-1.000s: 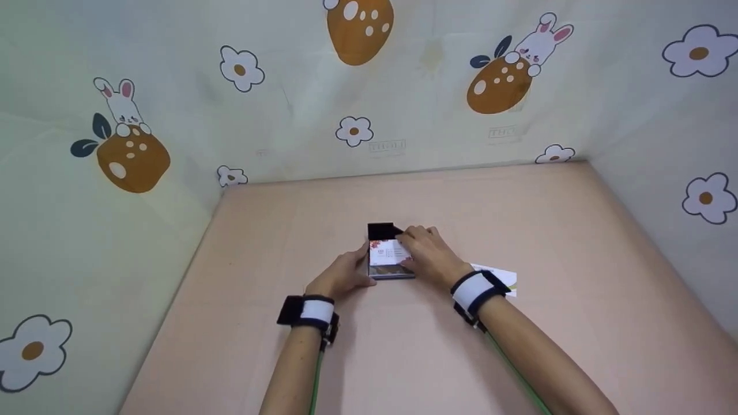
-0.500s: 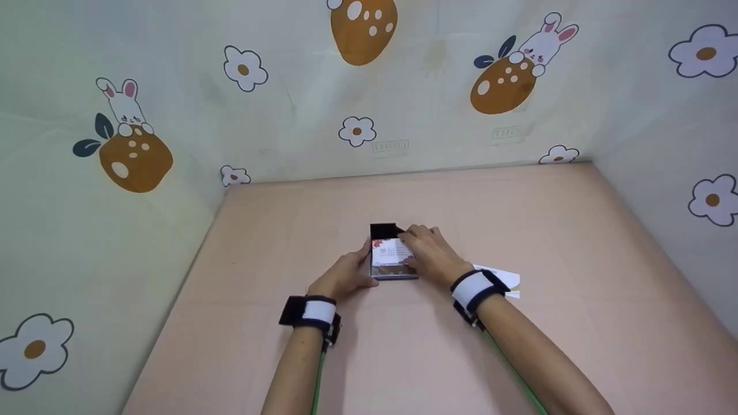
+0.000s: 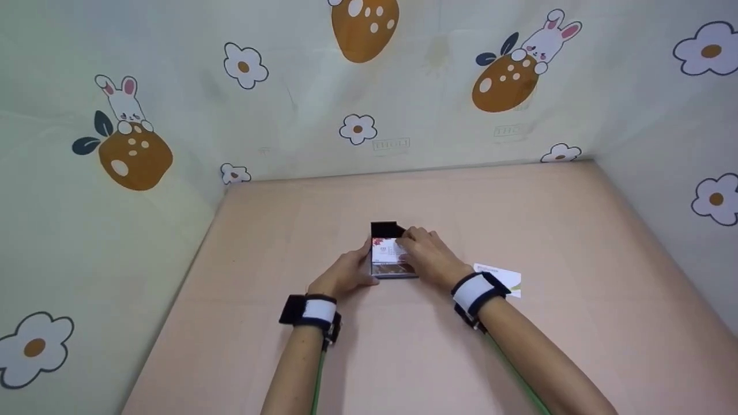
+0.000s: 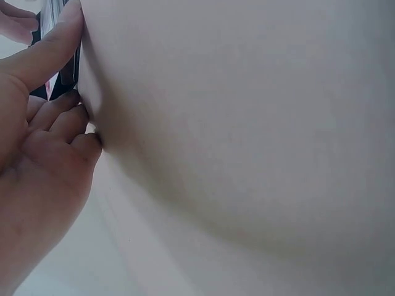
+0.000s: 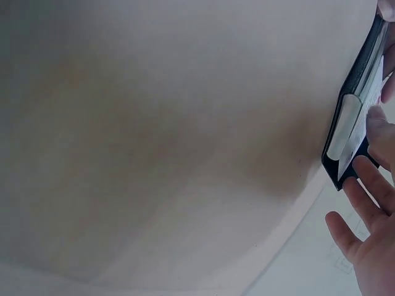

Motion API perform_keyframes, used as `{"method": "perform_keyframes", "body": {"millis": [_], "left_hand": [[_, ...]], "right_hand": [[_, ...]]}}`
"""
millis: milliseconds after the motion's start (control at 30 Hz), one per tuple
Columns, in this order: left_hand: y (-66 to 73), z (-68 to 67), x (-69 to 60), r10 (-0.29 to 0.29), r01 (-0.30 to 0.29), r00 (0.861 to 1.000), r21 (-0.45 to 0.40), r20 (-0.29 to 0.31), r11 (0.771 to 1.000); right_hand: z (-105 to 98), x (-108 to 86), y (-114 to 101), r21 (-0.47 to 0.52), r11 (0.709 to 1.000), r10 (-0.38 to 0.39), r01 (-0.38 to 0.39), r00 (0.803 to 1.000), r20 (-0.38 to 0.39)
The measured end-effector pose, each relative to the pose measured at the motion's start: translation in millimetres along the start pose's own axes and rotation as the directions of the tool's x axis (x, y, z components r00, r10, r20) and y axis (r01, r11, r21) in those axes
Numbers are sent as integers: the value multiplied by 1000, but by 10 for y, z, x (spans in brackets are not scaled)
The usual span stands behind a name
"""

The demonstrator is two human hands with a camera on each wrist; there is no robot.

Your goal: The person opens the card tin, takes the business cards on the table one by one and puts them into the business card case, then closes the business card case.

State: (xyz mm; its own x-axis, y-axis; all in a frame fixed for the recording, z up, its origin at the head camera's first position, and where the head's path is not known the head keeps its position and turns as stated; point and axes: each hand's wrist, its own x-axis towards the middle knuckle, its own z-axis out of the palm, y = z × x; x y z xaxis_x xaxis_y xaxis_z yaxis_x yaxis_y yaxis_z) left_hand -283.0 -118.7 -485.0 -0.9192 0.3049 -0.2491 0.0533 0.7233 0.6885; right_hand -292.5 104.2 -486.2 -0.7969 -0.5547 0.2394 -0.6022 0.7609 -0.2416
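A black card holder (image 3: 384, 229) with a metal-edged tray lies on the table, its flap laid back on the far side. On it is a white business card (image 3: 385, 251) with red flowers in one corner. My left hand (image 3: 341, 274) grips the holder's left side, its thumb at the near edge. From the right, my right hand (image 3: 431, 258) pinches the card between thumb and fingers. The right wrist view shows the card (image 5: 355, 145) tilted slightly off the tray, with the thumb on its face. Part of the card is hidden under the right hand.
A second white card (image 3: 500, 278) with a green-yellow corner lies on the pink table (image 3: 392, 357), partly behind the right wrist strap (image 3: 478, 293). A printed cloth wall (image 3: 288, 115) closes off the back and sides.
My right hand has shifted very slightly over the card, and its thumb shows less. The left hand keeps its grip on the holder.
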Motion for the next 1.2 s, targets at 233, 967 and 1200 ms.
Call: {"method": "perform_keyframes", "body": {"millis": [233, 967, 1200], "left_hand": [[-9, -10, -13, 42, -42, 999, 14, 1, 999], [5, -21, -30, 55, -55, 998, 15, -4, 998], [10, -28, -39, 41, -41, 999, 10, -2, 999]], "right_hand": [[21, -64, -75, 5, 999, -40, 39, 996, 82], [27, -204, -254, -10, 998, -54, 56, 988, 146], [52, -236, -272, 33, 998, -51, 47, 988, 146]]}}
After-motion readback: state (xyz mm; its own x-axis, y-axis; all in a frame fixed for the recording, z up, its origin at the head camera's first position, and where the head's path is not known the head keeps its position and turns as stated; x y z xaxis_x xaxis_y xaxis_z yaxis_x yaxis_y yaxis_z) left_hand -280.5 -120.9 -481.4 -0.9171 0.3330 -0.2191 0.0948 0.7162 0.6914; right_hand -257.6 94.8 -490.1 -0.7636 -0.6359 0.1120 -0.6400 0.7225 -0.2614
